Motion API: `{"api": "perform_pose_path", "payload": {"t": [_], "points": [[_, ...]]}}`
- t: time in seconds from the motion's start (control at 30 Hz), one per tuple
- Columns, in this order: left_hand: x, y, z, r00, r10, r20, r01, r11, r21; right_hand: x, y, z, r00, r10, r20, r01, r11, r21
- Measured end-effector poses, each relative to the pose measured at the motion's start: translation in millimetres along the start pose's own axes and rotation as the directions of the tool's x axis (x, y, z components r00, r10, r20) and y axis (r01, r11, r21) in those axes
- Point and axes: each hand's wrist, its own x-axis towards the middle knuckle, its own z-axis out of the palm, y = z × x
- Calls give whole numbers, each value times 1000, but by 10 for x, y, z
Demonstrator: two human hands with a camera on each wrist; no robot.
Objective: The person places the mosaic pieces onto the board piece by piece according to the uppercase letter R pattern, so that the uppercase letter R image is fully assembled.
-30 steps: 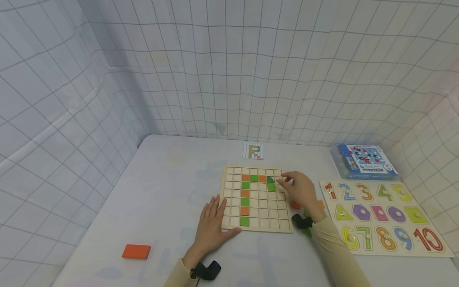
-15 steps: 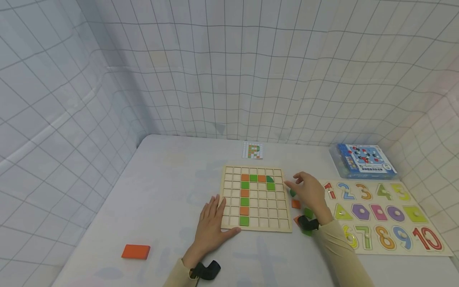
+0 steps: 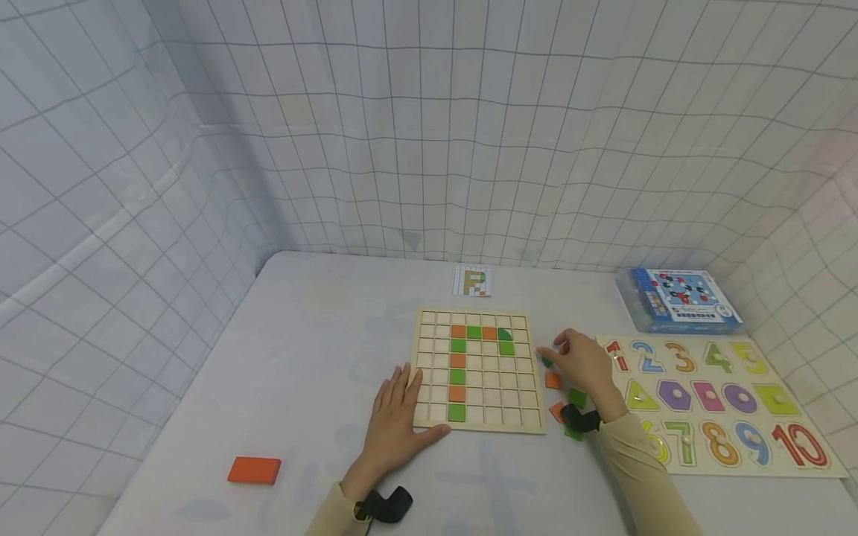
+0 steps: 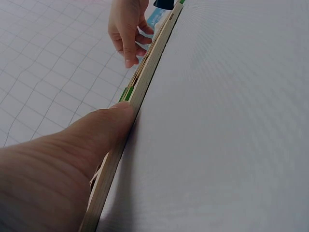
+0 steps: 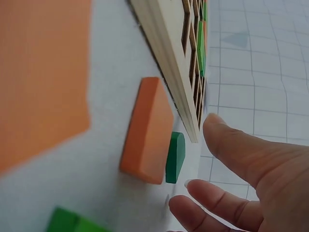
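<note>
A wooden grid board [image 3: 503, 428] lies on the table with orange and green square tiles set in it, plus one dark green rounded tile [image 3: 505, 335]. My left hand [image 3: 395, 420] rests at its lower left corner, fingers spread along the left side and the thumb [image 4: 113, 113] on the near edge. To the right of the board hovers my right hand [image 3: 582, 365], holding nothing. Its thumb and fingers stand apart near a loose dark green tile [image 5: 175, 157]. An orange square tile [image 5: 149, 130] lies beside that one.
More loose orange and green tiles [image 3: 577, 397] lie under the right wrist. A number and shape puzzle board [image 3: 677, 469] and a blue boxed set [image 3: 687, 301] are at the right. Behind the grid lies a pattern card [image 3: 473, 281]; an orange block [image 3: 255, 470] sits at the left.
My right hand has moved off the board's upper right, rightward and slightly nearer, to the loose tiles. The left hand has stayed in place.
</note>
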Motion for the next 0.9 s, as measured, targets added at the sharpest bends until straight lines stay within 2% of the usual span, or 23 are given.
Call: {"api": "perform_pose_path", "payload": {"t": [0.2,0.5,0.77,0.9], "points": [[-1,-1,-2,1000,0,-2,0,1000,4,6,-19,-2,999,16,36,-16,1000,-5],[-1,6,-5,1000,-6,2,6,1000,-5,-6,5,-7,999,14,42,-14,1000,-11],[-2,-1,7,1000,-9,3,9,1000,-7,-50,-33,-52,995,89,38,-87,996,-28],[-2,-2,7,1000,-11,7,11,1000,-10,-64,-52,-65,995,94,34,-93,995,-33]]}}
